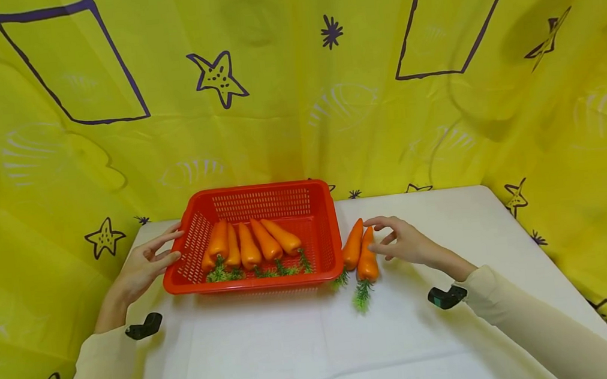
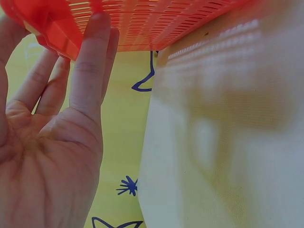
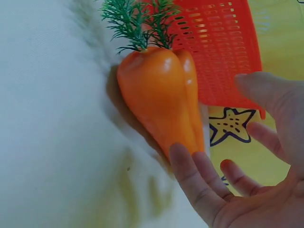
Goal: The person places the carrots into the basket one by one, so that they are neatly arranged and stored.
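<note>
A red plastic basket (image 1: 254,283) stands on the white table, holding several orange carrots (image 1: 251,248) with green leafy tops. My left hand (image 1: 136,275) touches the basket's left side with extended fingers; in the left wrist view its fingertips lie against the red slotted wall (image 2: 137,28). Two more carrots lie side by side just right of the basket: one (image 1: 353,248) close to its wall, the other (image 1: 366,263) nearer my right hand (image 1: 408,244). That hand hovers with fingers spread at the tip end of the nearer carrot (image 3: 154,90); whether the fingertips touch it I cannot tell.
White cloth covers the table (image 1: 274,348), whose far edge runs behind the basket. A yellow curtain (image 1: 287,124) with dark drawn stars and frames hangs at the back and both sides. A dark device (image 1: 144,327) sits at the left wrist, another (image 1: 447,297) at the right.
</note>
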Available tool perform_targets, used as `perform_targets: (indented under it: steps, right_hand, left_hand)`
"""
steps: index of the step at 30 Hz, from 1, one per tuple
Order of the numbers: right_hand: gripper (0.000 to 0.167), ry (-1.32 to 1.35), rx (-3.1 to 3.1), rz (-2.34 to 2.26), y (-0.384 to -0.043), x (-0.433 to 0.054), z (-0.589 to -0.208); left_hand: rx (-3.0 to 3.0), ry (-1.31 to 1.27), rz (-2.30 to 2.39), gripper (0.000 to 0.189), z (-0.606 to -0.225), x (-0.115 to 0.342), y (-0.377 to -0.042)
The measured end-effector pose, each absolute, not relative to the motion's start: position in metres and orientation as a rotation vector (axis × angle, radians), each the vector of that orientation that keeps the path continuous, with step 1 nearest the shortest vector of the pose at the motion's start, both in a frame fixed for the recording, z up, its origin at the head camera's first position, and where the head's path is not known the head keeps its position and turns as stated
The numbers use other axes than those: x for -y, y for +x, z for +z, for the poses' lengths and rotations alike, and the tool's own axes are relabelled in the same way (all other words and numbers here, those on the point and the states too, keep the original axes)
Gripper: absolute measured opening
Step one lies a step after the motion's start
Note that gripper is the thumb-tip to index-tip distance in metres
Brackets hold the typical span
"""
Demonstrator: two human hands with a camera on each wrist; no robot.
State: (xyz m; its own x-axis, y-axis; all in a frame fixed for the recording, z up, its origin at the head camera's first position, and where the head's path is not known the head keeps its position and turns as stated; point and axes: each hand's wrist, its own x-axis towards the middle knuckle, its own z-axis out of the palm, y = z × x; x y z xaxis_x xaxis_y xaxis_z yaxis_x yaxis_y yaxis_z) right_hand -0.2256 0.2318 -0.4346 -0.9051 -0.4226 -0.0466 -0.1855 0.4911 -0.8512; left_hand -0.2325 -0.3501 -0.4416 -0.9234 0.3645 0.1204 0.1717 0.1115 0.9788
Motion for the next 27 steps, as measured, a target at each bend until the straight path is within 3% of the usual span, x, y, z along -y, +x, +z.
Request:
perform_targets:
  steps: [14,27]
  right_hand:
    - [0.052,-0.385,-2.593,-1.244,-0.228,-0.219,-0.457]
    - [0.058,-0.269,-2.659,-1.132,-0.225,-0.211,-0.455]
  left_hand:
    - [-2.219,0.519,1.934,0.050,-0.441,0.348,-0.233]
    - [-2.217,0.536,1.927,0.050,-0.443,0.351,-0.233]
